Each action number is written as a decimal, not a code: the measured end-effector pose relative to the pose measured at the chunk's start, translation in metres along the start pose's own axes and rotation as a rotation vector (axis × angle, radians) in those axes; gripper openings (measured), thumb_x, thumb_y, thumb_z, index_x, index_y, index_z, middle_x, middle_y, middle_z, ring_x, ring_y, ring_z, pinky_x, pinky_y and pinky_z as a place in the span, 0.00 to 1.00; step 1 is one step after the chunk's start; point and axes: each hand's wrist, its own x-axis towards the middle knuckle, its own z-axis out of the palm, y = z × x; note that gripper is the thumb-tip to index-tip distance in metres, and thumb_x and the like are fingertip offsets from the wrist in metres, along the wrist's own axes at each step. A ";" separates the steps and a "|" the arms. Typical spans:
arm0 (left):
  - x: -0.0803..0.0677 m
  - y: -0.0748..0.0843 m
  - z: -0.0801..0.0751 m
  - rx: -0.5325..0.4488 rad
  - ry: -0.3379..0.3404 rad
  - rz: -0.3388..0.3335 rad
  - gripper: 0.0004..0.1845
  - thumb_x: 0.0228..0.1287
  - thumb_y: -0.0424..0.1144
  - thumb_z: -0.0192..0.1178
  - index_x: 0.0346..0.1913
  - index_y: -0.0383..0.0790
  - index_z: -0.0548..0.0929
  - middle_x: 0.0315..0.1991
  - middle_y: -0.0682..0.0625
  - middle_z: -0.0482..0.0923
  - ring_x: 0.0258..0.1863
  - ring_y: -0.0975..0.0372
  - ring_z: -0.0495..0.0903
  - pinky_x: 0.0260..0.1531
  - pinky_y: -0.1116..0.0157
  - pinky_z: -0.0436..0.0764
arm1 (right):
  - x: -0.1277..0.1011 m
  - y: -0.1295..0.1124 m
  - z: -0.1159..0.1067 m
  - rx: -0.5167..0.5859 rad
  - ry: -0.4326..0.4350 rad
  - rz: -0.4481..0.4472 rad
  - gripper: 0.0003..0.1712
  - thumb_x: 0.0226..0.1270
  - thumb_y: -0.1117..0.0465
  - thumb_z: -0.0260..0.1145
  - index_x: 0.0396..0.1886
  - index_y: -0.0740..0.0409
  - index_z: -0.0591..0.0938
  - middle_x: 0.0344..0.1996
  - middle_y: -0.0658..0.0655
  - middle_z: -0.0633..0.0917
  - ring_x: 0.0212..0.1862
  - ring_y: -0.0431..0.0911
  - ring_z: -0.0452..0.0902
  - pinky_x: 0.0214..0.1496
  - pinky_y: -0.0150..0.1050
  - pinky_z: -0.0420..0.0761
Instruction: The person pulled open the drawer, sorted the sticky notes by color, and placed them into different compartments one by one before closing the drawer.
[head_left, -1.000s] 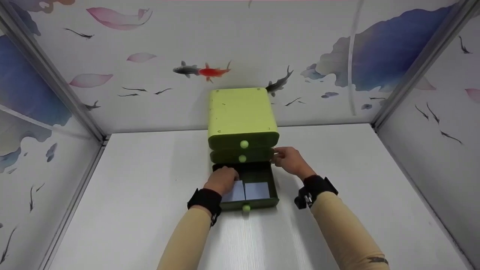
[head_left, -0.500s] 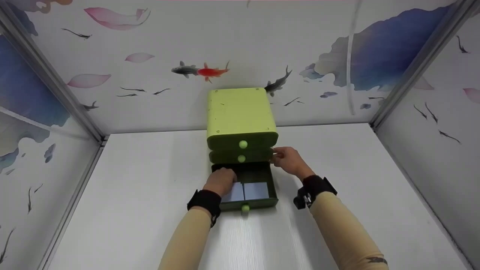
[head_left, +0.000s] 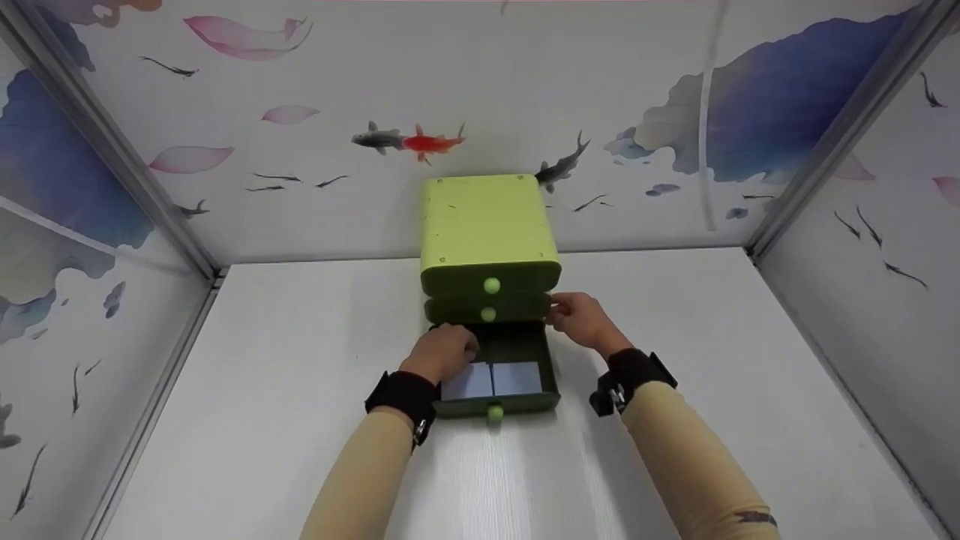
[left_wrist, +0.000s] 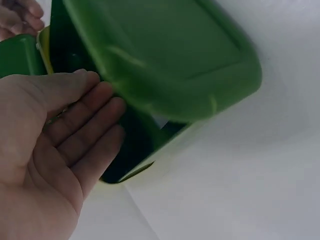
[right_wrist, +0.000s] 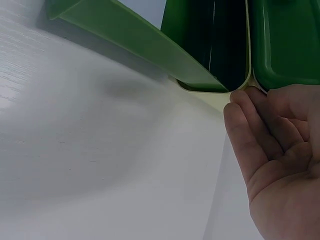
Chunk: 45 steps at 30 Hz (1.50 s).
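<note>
Your left hand (head_left: 442,351), fingers relaxed, reaches into the pulled-out bottom drawer (head_left: 551,379); your right hand (head_left: 581,321) lies flat against the cabinet (head_left: 487,225) corner, shown only by the right wrist view. Bare worktop (head_left: 262,375) flanks both.

Green three-drawer cabinet (head_left: 487,225) upright against back wall; bottom drawer (head_left: 517,352) pulled open, two blue-grey cards (head_left: 495,379) inside.

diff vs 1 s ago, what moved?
The left hand drew back from inside the open bottom drawer toward its left edge, so more of the two blue pads now shows. Its fingers are straight and hold nothing. The right hand stayed against the green cabinet, and the drawer stayed open.
</note>
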 end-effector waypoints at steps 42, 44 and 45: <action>-0.013 -0.016 -0.105 -0.626 0.261 -0.287 0.35 0.70 0.62 0.46 0.68 0.39 0.71 0.67 0.43 0.71 0.67 0.50 0.70 0.65 0.51 0.70 | -0.043 0.018 -0.002 -0.184 0.048 0.008 0.19 0.71 0.64 0.58 0.58 0.69 0.78 0.47 0.67 0.86 0.49 0.56 0.83 0.49 0.49 0.82; -0.015 -0.016 -0.106 -0.637 0.256 -0.288 0.36 0.70 0.63 0.47 0.68 0.39 0.72 0.67 0.43 0.71 0.66 0.50 0.70 0.64 0.51 0.71 | -0.051 0.024 -0.001 -0.207 0.053 0.030 0.18 0.69 0.66 0.58 0.55 0.70 0.80 0.43 0.66 0.87 0.45 0.55 0.85 0.45 0.47 0.82; -0.015 -0.016 -0.107 -0.639 0.256 -0.288 0.36 0.69 0.63 0.47 0.68 0.38 0.72 0.66 0.43 0.72 0.66 0.50 0.71 0.64 0.51 0.71 | -0.056 0.027 0.000 -0.216 0.054 0.043 0.17 0.68 0.66 0.59 0.53 0.71 0.81 0.40 0.65 0.87 0.42 0.53 0.85 0.43 0.45 0.82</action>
